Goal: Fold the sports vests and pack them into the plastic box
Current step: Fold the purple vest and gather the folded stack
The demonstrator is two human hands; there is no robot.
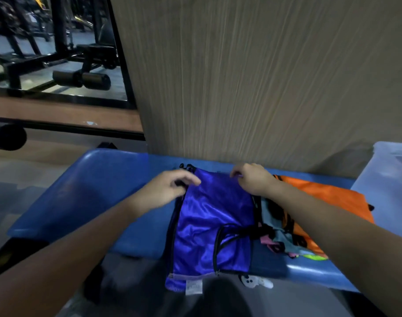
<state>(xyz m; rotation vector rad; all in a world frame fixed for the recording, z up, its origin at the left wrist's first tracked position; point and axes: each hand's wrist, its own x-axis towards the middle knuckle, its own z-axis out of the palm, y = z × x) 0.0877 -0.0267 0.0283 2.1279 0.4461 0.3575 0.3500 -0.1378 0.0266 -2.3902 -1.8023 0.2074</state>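
Fingers (190, 179) of the left hand (165, 191) and of the right hand (252, 179) pinched the far corners of the purple vest (209, 225), which lay spread across the middle of the blue counter (81, 191), its hem hanging over the near edge. Folding of this vest seemed barely begun; the next move probably called for bringing the pinched edge toward the near edge. An orange vest (321, 193) lay toward the right end, beside the plastic box (387, 179).
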